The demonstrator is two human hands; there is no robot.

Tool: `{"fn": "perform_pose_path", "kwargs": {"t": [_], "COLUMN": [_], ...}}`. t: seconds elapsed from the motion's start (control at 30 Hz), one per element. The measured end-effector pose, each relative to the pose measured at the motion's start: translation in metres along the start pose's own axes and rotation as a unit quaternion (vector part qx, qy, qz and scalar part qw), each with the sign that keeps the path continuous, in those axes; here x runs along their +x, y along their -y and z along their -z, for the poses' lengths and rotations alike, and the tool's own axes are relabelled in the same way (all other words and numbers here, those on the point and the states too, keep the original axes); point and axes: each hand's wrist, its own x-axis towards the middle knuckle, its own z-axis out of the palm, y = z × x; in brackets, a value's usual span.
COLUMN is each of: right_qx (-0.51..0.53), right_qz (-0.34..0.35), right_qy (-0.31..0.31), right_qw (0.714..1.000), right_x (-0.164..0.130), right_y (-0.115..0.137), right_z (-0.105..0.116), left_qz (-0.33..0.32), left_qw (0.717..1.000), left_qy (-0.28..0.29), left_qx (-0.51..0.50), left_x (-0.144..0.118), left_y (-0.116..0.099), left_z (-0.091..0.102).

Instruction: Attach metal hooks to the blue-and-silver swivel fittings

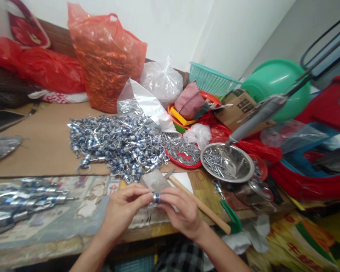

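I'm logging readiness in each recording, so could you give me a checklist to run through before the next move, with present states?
1. Blue-banded metal fitting held: ok, between the fingers of the left hand and right hand.
2. Fitting clear of the metal block: cannot tell, the hands hide any contact.
3. Fitting fully visible for inspection: not ok, fingers cover its ends.
4. Wooden-handled hammer out of the hands: ok, lying to the block's right.
5. Metal pins inside the steel bowl: ok.

White wall (175, 26) — worn wooden table (204, 190)
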Motion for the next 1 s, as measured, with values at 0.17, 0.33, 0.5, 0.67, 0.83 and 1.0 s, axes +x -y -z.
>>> {"fn": "perform_pose_path", "kwargs": {"t": [0.17,0.33,0.5,0.67,0.83,1.0], "right_qx": [-0.094,-0.094,0.017,0.085,-0.248,-0.357], "right_qz": [0.131,0.111,-0.045,-0.214,-0.323,-0.378], "right_qy": [0.047,0.036,-0.004,0.063,0.098,0.149], "right_qw": [0.986,0.989,0.999,0.971,0.908,0.841], "right_x": [-0.001,0.004,0.001,0.010,0.041,0.066], "right_y": [-0.008,-0.008,-0.001,-0.004,-0.075,-0.153], "right_z": [0.006,0.005,-0.003,0.000,0.027,0.045], "left_qz": [-0.052,-0.073,0.054,0.134,0.154,0.170], "left_qw": [0.992,0.986,0.998,0.985,0.978,0.970], "left_qy": [0.017,0.027,0.034,0.020,0.050,0.098], "left_qx": [0.113,0.145,0.028,-0.104,-0.130,-0.142], "left_x": [0.003,0.002,-0.002,-0.006,-0.003,0.002], "left_y": [-0.007,-0.006,0.000,0.010,0.011,0.009], "left_z": [0.001,0.003,-0.001,-0.007,-0.005,-0.003]}}
